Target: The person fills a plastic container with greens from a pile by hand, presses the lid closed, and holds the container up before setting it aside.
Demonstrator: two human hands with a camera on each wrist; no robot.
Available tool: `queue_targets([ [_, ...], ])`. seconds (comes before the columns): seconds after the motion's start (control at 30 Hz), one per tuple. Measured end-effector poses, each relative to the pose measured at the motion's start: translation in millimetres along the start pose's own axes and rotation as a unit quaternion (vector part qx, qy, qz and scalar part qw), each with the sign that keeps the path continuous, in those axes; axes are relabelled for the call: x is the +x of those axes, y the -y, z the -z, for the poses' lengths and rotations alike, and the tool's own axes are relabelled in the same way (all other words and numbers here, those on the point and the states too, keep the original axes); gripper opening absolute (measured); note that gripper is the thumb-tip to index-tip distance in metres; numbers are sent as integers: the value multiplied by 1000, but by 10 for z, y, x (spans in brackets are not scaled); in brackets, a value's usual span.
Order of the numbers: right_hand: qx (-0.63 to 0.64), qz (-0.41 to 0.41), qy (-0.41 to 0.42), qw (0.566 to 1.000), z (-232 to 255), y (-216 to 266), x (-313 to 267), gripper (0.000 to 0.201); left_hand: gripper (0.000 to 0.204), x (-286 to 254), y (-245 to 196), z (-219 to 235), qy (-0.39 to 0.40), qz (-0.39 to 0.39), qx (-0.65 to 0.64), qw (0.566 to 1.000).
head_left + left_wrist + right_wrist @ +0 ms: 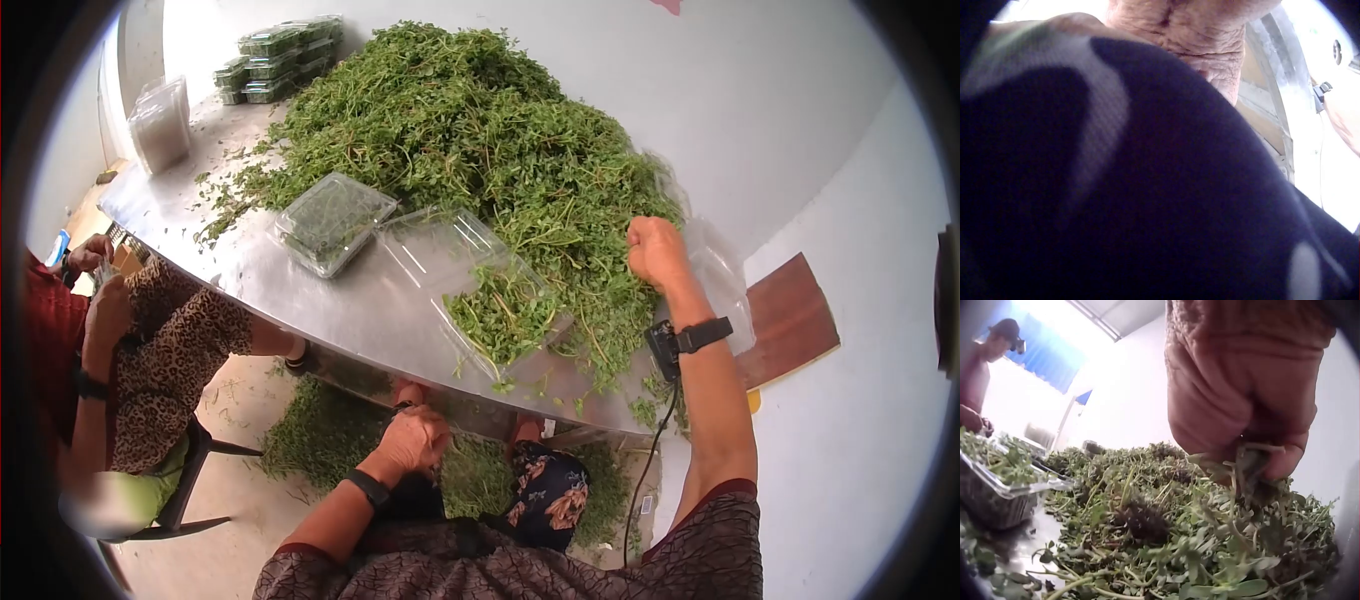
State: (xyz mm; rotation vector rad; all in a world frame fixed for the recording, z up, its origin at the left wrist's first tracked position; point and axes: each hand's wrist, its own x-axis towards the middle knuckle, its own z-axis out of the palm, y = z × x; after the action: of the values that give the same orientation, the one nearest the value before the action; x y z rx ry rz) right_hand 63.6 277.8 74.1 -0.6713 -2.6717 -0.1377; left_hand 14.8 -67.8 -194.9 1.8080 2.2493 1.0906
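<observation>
My right hand [657, 252] is over the right side of a big heap of leafy green sprigs [470, 120]. In the right wrist view its fingers are curled and pinch a green sprig [1249, 464] just above the heap. An opened clear plastic box [455, 255] lies before the heap, its near half holding loose greens [505, 315]. My left hand [415, 440] hangs loosely curled below the table edge, by my lap, with nothing seen in it. Dark patterned cloth [1147, 169] fills most of the left wrist view.
A closed box of greens [335, 222] sits left of the opened one. Filled boxes [285, 60] are stacked at the back left, near nested clear boxes [160, 125]. Another person [100, 330] sits at the left. More greens [325, 430] lie under the metal table [230, 250].
</observation>
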Motion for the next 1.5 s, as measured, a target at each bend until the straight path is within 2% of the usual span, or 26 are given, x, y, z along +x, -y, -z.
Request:
queue_targets([
  [0.03,52,-16,-30,998,93,-4,-35,8,8,6,2,-7,8,1,7,1000],
  [0.07,49,-17,-31,998,213,13,-66,8,8,14,1,-15,15,1,13,1000],
  [0.13,100,-81,-37,991,409,32,-130,8,9,25,-18,-33,2,-3,17,1000],
  [0.27,98,-62,-76,990,351,3,-278,9,9,41,-43,-66,-8,-10,26,1000],
  [0.3,41,-98,2,994,340,35,-321,21,9,45,-41,-78,-7,-11,25,1000],
  [0.33,41,-99,3,994,295,86,-371,21,9,43,-34,-96,-7,-16,31,999],
  [0.4,-8,-127,124,984,198,169,-476,53,9,37,-22,-114,-5,-21,37,999],
  [0.43,-7,-128,125,984,195,171,-530,53,8,36,-16,-117,-6,-26,44,999],
  [0.5,-20,-64,206,976,190,175,-629,79,8,21,-22,-114,-3,-29,50,998],
  [0.6,-26,-53,249,967,246,246,-707,84,9,23,-30,-91,3,-17,59,998],
  [0.73,-58,-10,250,967,119,196,-699,76,7,36,-38,-73,3,-25,51,998],
  [0.8,-55,-60,240,967,43,231,-662,65,9,27,-35,-97,-11,-24,46,999],
  [0.83,-54,-52,241,968,13,243,-657,65,8,23,-26,-105,-9,-23,48,999],
  [0.9,-37,-38,172,984,-32,204,-679,43,8,17,-31,-84,-10,-13,52,999],
  [0.93,-36,-30,175,984,-70,156,-675,43,8,20,-44,-68,-3,-11,48,999],
  [1.03,0,-28,76,997,-93,107,-636,23,9,-8,-16,-78,7,-3,43,999],
  [1.13,65,-59,33,996,15,97,-576,22,9,-13,1,-101,4,-4,39,999],
  [1.17,157,-83,26,984,67,121,-562,18,9,-13,2,-107,-3,-9,38,999],
  [1.2,157,-83,27,984,122,158,-549,18,9,-13,4,-109,-2,-9,37,999],
  [1.27,318,-148,25,936,311,284,-517,13,9,-1,-1,-106,-5,-17,52,999],
  [1.43,393,-107,49,912,595,688,-483,13,9,22,-30,-78,8,-7,50,999],
  [1.5,409,-83,79,905,586,871,-489,24,9,18,-36,-88,6,-5,50,999],
])
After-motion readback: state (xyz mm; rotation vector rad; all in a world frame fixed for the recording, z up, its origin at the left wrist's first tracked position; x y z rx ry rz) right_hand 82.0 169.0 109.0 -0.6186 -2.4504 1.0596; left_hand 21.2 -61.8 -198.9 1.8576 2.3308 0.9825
